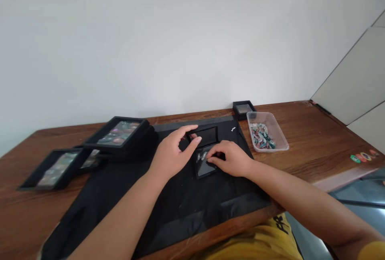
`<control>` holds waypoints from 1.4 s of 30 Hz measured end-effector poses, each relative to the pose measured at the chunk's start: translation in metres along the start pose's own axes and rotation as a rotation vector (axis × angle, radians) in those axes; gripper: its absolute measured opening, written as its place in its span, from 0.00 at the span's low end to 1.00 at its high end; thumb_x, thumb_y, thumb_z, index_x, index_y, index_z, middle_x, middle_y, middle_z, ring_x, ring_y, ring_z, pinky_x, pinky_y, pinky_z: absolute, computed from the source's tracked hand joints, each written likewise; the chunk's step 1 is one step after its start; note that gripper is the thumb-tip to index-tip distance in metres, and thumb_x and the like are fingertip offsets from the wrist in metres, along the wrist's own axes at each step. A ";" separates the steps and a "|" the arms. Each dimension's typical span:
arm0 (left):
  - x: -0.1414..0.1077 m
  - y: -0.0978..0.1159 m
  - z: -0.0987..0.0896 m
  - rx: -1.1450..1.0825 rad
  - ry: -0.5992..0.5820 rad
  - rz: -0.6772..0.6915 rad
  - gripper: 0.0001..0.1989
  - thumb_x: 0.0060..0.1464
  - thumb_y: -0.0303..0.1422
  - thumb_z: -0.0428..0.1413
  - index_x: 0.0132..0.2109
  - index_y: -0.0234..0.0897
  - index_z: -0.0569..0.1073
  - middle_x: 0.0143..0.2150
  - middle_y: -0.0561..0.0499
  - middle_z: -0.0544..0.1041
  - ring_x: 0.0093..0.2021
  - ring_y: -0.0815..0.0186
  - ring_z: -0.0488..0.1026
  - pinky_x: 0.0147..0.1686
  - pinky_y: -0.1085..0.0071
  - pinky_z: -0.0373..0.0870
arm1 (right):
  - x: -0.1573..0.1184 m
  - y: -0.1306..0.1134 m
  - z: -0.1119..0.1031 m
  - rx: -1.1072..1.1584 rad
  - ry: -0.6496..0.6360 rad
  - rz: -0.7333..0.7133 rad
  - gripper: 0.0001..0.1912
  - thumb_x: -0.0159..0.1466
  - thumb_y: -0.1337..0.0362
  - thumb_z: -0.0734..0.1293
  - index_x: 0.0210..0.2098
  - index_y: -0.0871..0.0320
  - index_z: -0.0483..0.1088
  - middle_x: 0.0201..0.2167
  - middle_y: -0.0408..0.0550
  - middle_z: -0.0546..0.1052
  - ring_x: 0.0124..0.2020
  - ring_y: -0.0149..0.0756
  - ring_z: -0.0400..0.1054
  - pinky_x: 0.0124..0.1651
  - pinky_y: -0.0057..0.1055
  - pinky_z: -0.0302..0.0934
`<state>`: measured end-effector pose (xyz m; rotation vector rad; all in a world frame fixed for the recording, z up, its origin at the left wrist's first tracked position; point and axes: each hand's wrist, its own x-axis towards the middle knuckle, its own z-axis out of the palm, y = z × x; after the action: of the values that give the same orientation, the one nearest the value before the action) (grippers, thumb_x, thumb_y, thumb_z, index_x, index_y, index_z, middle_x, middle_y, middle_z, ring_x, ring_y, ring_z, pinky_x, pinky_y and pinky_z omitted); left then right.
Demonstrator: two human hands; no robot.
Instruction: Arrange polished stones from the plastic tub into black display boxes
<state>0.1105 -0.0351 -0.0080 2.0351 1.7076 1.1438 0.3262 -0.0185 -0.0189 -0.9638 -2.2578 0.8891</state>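
Observation:
An opened black frame lies on a black cloth (pixel 168 212), its upper half (pixel 207 136) tilted up and its lower half (pixel 206 168) flat with a clear pane. A few small shiny pieces (pixel 202 156) sit in the lower half. My left hand (pixel 174 150) is beside the upper half, thumb and fingers spread apart, with nothing visible between them. Over the lower half, my right hand (pixel 230 158) has its thumb and index finger pinched together at the shiny pieces; what is between the fingertips is too small to make out.
Stacked black frames with colourful pieces (pixel 118 134) stand at the left, another frame (pixel 52 170) beside them. A clear plastic tub (pixel 278 132) of small coloured pieces and small black frames (pixel 244 109) are at the right. Round stickers (pixel 363 157) mark the wooden table (pixel 303 132).

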 end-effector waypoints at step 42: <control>0.001 0.005 -0.002 0.044 0.028 -0.006 0.20 0.59 0.46 0.55 0.52 0.44 0.81 0.42 0.48 0.85 0.41 0.55 0.81 0.44 0.59 0.80 | 0.001 -0.021 0.001 -0.515 -0.012 0.094 0.17 0.70 0.58 0.72 0.26 0.58 0.74 0.37 0.48 0.80 0.44 0.42 0.67 0.51 0.41 0.54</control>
<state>0.1130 -0.0363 -0.0031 2.0480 1.7655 1.1478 0.3165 -0.0294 -0.0040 -1.2915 -2.5239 0.3443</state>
